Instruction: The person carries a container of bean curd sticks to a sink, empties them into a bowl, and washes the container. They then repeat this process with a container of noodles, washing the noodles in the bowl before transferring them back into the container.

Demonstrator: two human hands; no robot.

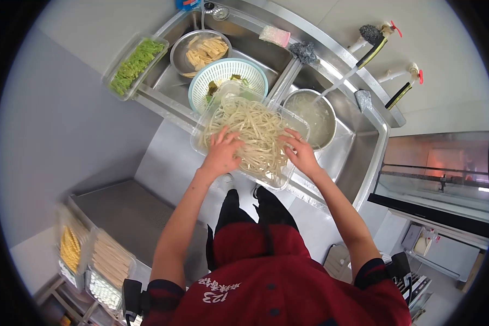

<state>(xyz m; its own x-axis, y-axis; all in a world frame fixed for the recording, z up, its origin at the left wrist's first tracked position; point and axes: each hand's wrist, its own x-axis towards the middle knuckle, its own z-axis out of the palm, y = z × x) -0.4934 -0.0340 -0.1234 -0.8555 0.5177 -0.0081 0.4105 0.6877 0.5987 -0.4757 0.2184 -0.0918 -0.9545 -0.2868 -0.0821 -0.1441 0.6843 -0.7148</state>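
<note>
A clear plastic container (273, 186) filled with pale flat noodles (254, 126) rests across the front rim of the sink. My left hand (223, 155) lies on the noodles at the left side, fingers spread. On the right side, my right hand (300, 152) touches the noodles near the container's wall, its thumb and fingers apart. Behind the container, a pale green colander (257, 74) holds some leafy vegetables, partly hidden. To the right, a round metal pot (331, 126) of cloudy water stands in the right basin.
A metal bowl (176, 58) of yellowish sticks stands in the left basin (165, 81). A container of chopped greens (137, 61) sits on the left rim. Water runs from a hose (372, 52) into the pot. More food containers (110, 261) stand at lower left.
</note>
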